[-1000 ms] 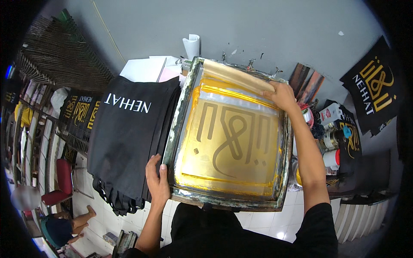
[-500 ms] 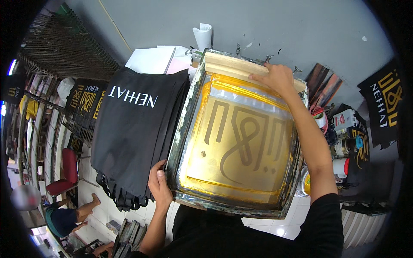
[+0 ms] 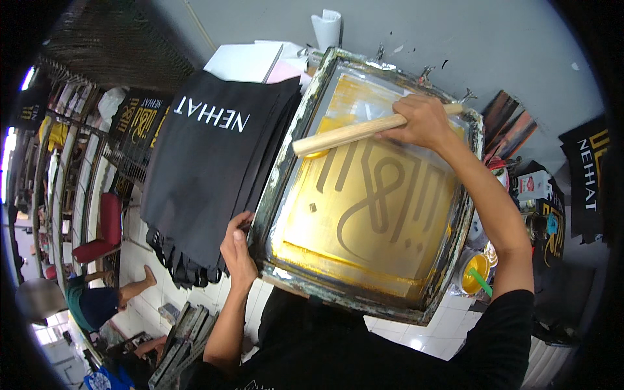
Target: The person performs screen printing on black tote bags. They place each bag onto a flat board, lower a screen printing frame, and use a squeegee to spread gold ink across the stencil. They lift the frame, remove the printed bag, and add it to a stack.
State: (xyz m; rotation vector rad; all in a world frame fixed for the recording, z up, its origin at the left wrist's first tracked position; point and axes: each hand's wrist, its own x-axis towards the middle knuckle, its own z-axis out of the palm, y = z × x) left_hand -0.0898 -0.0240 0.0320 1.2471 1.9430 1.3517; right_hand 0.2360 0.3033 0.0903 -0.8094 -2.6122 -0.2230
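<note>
work table (image 3: 253,62), mostly covered: stack of black shirts (image 3: 208,169) lies on its left part, printing screen frame (image 3: 374,188) just beside on the right, touching the stack's edge; white sheets (image 3: 244,60) at far end

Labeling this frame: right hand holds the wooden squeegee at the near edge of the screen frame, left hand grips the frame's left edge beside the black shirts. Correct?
Not quite. In the head view the right hand holds the wooden squeegee at the far end of the screen frame, not the near edge. The rest holds: the left hand grips the frame's left edge beside the black shirts.
</note>
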